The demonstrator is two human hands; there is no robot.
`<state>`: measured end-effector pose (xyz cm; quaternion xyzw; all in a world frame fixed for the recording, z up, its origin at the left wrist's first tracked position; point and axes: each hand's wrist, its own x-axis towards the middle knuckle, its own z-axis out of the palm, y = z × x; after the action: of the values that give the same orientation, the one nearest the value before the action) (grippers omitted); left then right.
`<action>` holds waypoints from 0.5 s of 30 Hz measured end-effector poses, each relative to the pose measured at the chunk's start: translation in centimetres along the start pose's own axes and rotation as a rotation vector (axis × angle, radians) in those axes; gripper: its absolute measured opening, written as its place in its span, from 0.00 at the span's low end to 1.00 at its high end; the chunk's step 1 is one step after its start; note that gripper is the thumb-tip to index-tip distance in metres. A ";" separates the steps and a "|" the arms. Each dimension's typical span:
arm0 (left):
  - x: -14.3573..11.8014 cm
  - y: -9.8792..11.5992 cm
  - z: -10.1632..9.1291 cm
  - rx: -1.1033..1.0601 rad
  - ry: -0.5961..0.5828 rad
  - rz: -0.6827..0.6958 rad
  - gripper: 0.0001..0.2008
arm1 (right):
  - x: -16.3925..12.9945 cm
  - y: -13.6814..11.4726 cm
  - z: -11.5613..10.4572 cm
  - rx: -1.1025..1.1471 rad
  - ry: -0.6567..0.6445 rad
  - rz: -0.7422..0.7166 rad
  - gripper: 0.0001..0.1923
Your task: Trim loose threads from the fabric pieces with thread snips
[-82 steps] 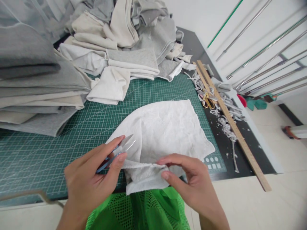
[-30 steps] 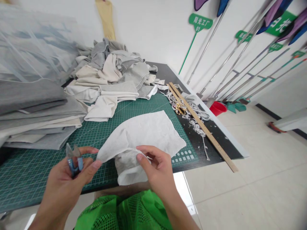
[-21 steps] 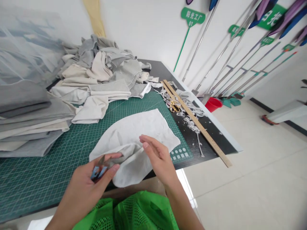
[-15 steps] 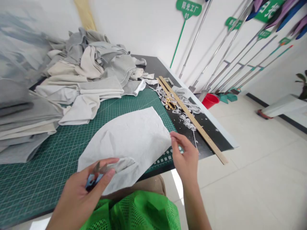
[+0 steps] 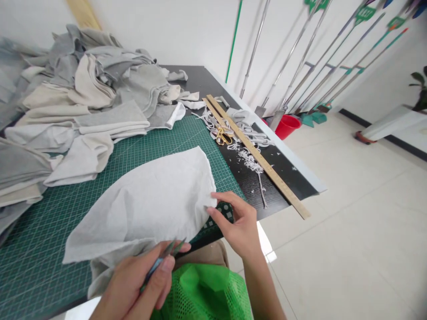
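A white piece of cloth (image 5: 150,191) lies over the green cutting mat (image 5: 173,133) and hangs past the table's near edge. My right hand (image 5: 236,222) holds the right edge of the cloth between thumb and fingers. My left hand (image 5: 143,275) is closed around small thread snips (image 5: 167,253), whose two pointed blades stick out past the thumb, slightly apart. That hand rests against the near part of the cloth; whether its fingers also grip the fabric cannot be seen.
Grey and cream cloth pieces (image 5: 100,84) are heaped at the back left. Wooden rulers (image 5: 256,155), gold-handled scissors (image 5: 223,135) and thread scraps (image 5: 248,160) lie on the black table's right side. Mop handles (image 5: 255,49) lean on the wall near a red bucket (image 5: 287,126).
My right hand has shifted left along with the cloth edge. My left hand has moved right and nearer to it, bringing the snips along. The camera view has turned slightly.
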<state>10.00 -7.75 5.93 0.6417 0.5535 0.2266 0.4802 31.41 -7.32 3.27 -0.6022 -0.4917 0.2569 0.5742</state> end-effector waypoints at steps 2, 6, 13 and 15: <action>1.0 0.0 0.6 -0.052 -0.024 -0.099 0.30 | 0.0 0.2 0.2 0.109 0.032 -0.039 0.10; 2.7 -1.9 0.0 -0.139 -0.052 -0.168 0.32 | 0.1 0.6 1.1 0.238 0.139 -0.140 0.12; 4.9 -4.3 -1.7 -0.042 -0.097 -0.165 0.33 | 0.6 0.8 2.4 0.308 0.070 -0.066 0.13; 5.3 -4.2 -1.9 -0.011 -0.066 -0.140 0.33 | 0.6 0.9 2.2 0.400 -0.035 0.031 0.15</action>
<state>7.93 -2.46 1.86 0.6059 0.5798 0.1742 0.5162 30.00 -5.72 2.16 -0.4791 -0.4314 0.3685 0.6698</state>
